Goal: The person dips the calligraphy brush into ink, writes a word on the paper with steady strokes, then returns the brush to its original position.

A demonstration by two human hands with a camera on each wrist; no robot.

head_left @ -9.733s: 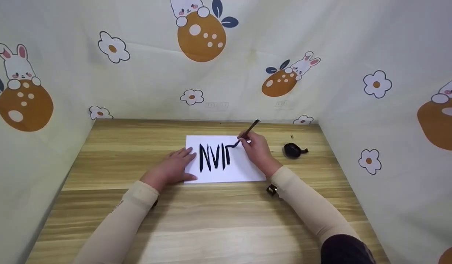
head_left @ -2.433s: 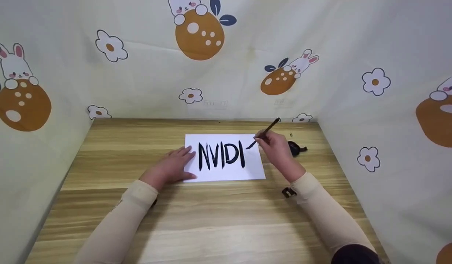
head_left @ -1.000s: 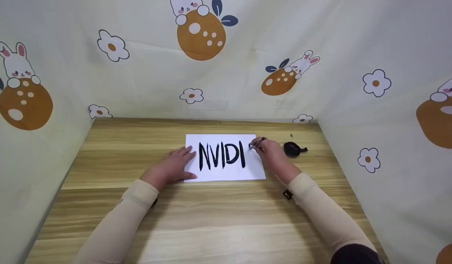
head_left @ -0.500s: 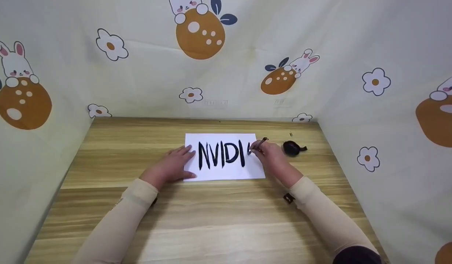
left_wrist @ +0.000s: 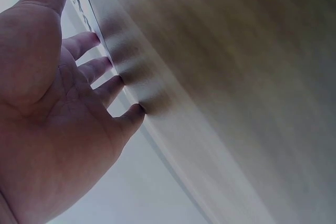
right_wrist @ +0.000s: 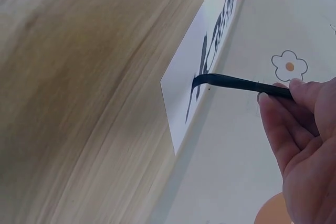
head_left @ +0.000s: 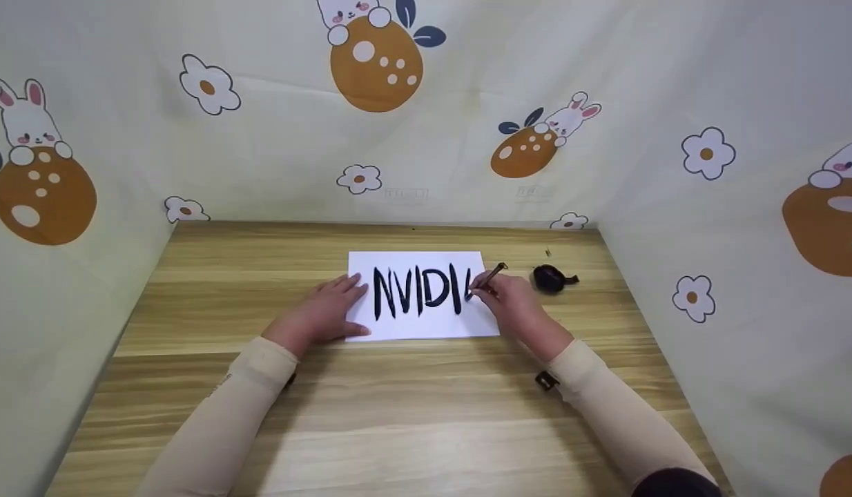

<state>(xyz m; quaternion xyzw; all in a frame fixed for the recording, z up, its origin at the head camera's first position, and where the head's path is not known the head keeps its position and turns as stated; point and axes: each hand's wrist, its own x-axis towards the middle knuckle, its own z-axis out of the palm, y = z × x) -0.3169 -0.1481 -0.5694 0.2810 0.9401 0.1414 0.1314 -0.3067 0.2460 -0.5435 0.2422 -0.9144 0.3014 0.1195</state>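
A white sheet of paper (head_left: pixel 412 330) lies on the table, bearing the black brushed letters NVIDI (head_left: pixel 436 290) and a further slanted stroke at their right. My right hand (head_left: pixel 519 300) pinches a dark calligraphy brush (head_left: pixel 493 273) between thumb and fingers. In the right wrist view the bristles (right_wrist: pixel 202 80) bend against the paper. My left hand (head_left: pixel 319 310) rests on the sheet's left edge, fingers spread and thumb near the lower left corner. The left wrist view shows its palm (left_wrist: pixel 58 93) with the fingertips down at the paper. Part of the newest stroke is hidden behind the right hand.
A round black ink dish (head_left: pixel 550 279) with a short handle stands right of the paper. A tiny dark speck (head_left: pixel 548 252) lies behind it. Fabric printed with rabbits and flowers (head_left: pixel 359 179) walls the wooden table (head_left: pixel 398 414) at back and both sides.
Since the earliest frame, the D has been finished and an I and a slanted stroke added. Over the last second, the brush tip moved down the sheet, lengthening that stroke. My left hand stayed put.
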